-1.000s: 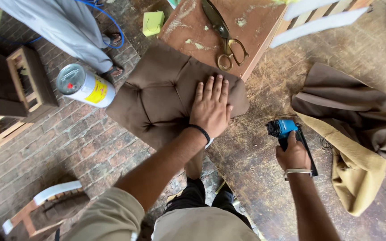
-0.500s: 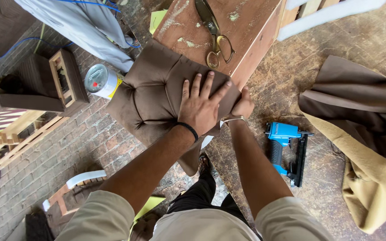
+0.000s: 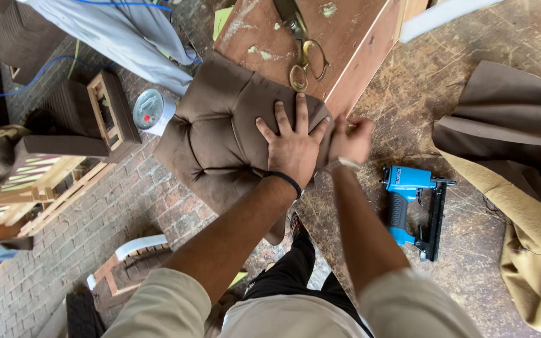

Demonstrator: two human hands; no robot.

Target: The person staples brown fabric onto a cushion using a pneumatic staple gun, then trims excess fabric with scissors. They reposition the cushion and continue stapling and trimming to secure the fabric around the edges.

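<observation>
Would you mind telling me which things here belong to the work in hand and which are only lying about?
In hand:
- brown tufted cushion, pressed by left hand
- its edge, gripped by right hand

Lying about:
- blue staple gun
- scissors
- loose fabric
- round can

A round can (image 3: 153, 111) lies on its side on the brick floor (image 3: 64, 250), just beside the left edge of a brown tufted cushion (image 3: 220, 131). Its circular silvery lid faces up, with a small red mark near the middle, and its side is white. A blue staple gun (image 3: 408, 209) lies on the worn wooden bench (image 3: 471, 125) near its front edge; a small pale label sits on its blue body, too small to make out. No signs or screens are visible.
</observation>
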